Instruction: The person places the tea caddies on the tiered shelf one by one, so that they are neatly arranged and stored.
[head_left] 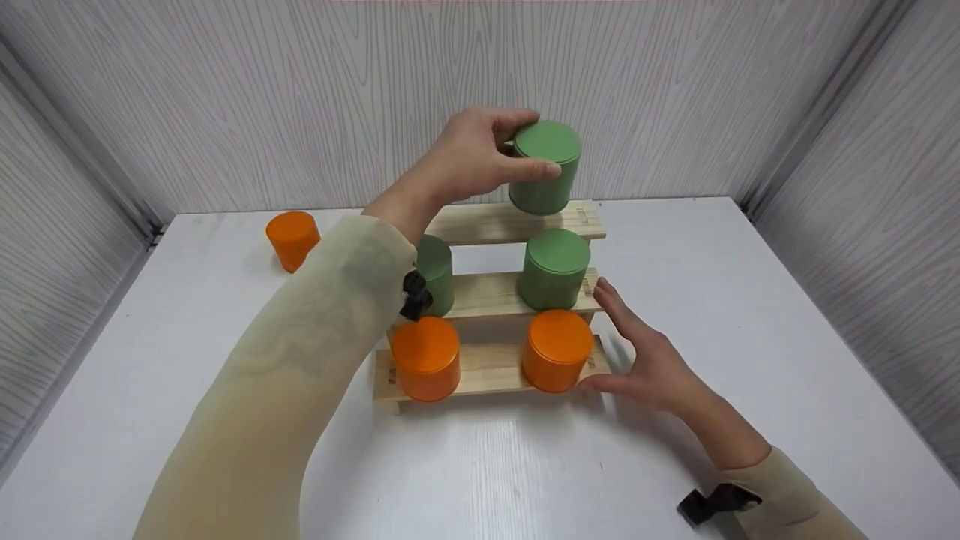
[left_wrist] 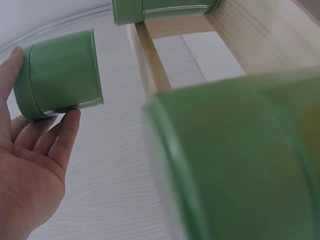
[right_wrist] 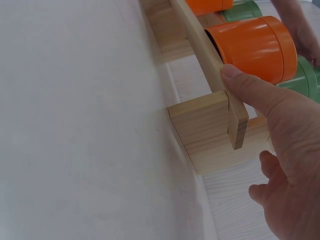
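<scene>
My left hand (head_left: pixel 480 154) grips a lidded green canister (head_left: pixel 545 169) between thumb and fingers, upright at the right end of the top shelf (head_left: pixel 487 223). Whether its base touches the wood is unclear. In the left wrist view the fingers wrap around the lid end of that canister (left_wrist: pixel 62 75). Spread in a wide curve, my right hand (head_left: pixel 652 367) is at the rack's right side, beside an orange canister (head_left: pixel 556 351). Its thumb lies against the edge of the bottom shelf (right_wrist: pixel 212 65) in the right wrist view. A second green canister (head_left: pixel 555 268) stands on the middle shelf.
Another green canister (head_left: pixel 439 274) is on the middle shelf, partly behind my left sleeve. An orange canister (head_left: pixel 426 358) stands on the bottom shelf's left. One more orange canister (head_left: pixel 292 238) sits on the white table (head_left: pixel 480 480), left of the rack. Wood-grain panels (head_left: pixel 300 105) enclose the table.
</scene>
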